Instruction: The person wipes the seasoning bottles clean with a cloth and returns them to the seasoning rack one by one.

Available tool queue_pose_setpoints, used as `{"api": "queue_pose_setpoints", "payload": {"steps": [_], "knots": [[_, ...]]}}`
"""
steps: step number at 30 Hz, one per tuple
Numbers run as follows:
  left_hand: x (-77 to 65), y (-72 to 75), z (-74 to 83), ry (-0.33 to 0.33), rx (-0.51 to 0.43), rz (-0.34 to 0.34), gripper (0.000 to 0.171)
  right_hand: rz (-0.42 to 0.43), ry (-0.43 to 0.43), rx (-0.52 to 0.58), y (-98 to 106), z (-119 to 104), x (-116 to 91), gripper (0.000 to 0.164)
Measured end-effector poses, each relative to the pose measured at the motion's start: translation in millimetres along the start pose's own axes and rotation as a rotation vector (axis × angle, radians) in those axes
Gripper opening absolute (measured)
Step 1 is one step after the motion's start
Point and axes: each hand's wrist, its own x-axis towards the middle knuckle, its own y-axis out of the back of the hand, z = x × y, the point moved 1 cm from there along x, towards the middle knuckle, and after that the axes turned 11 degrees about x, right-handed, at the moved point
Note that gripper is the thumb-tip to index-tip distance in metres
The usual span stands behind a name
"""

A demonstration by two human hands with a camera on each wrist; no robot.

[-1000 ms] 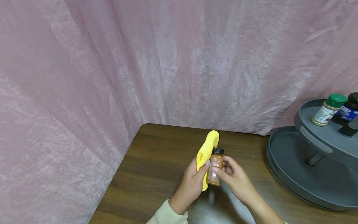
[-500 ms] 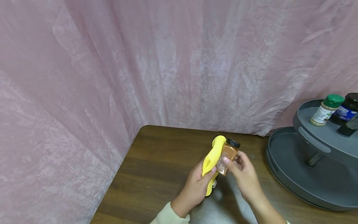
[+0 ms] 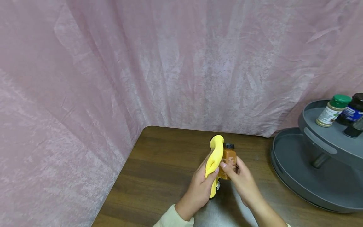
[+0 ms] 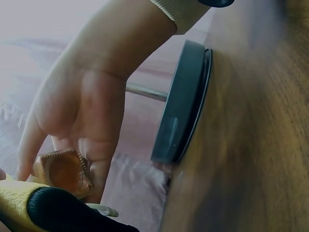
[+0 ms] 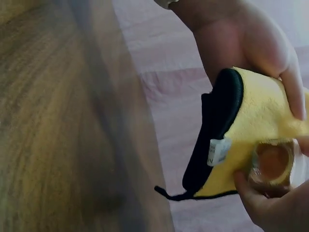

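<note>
My left hand point(image 3: 197, 186) grips a folded yellow cloth point(image 3: 216, 154) with dark edging; a white tag point(image 5: 219, 152) on it shows in the right wrist view. Against the cloth's right side stands a spice jar point(image 3: 229, 159) with orange-brown contents and a black lid. My right hand point(image 3: 244, 182) holds this jar between thumb and fingers, above the table. From below, the jar's bottom point(image 4: 65, 173) is visible in the left wrist view. Part of the jar's left side is hidden behind the cloth and thumb.
A grey two-tier round stand point(image 3: 304, 176) is at the right. On its upper tier are a green-capped seasoning bottle point(image 3: 330, 114), a dark jar with a blue label point(image 3: 351, 112) and a partly cut-off black-based container point(image 3: 354, 128). Pink curtains point(image 3: 181, 63) hang behind the wooden table point(image 3: 158, 157).
The jar tilted to the right half a second ago and is now nearly upright, turned to another side. Both hands and the cloth are slightly right of where they were a second ago.
</note>
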Motion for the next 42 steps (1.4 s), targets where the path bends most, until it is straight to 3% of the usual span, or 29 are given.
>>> {"api": "queue_pose_setpoints", "payload": {"steps": [6,17,21,26,33,37,42], "knots": [[3.5,7.3,0.8,0.050,-0.048,0.048,0.049,-0.101,-0.047,-0.009,-3.6,-2.4,-3.5,0.045],[3.6,11.5,0.3,0.028,-0.011,0.042,0.040,-0.097,-0.017,-0.035,-0.8,-5.3,-3.0,0.044],[1.7,9.9,0.9,0.036,0.000,0.012,0.037,-0.070,-0.001,-0.005,6.1,-10.0,-0.1,0.046],[-0.5,5.6,2.0,0.021,0.014,-0.022,0.034,0.034,0.038,0.044,14.5,-18.2,2.3,0.050],[-1.9,1.9,1.3,-0.013,0.033,-0.016,0.035,0.092,0.026,0.063,17.2,-21.5,2.0,0.058],[-1.1,1.9,0.6,-0.004,0.021,-0.001,0.036,0.052,0.003,0.019,14.8,-18.9,0.7,0.061],[1.2,4.2,1.2,0.027,-0.003,0.037,0.040,-0.055,0.004,-0.018,10.8,-14.6,-1.6,0.062]]}}
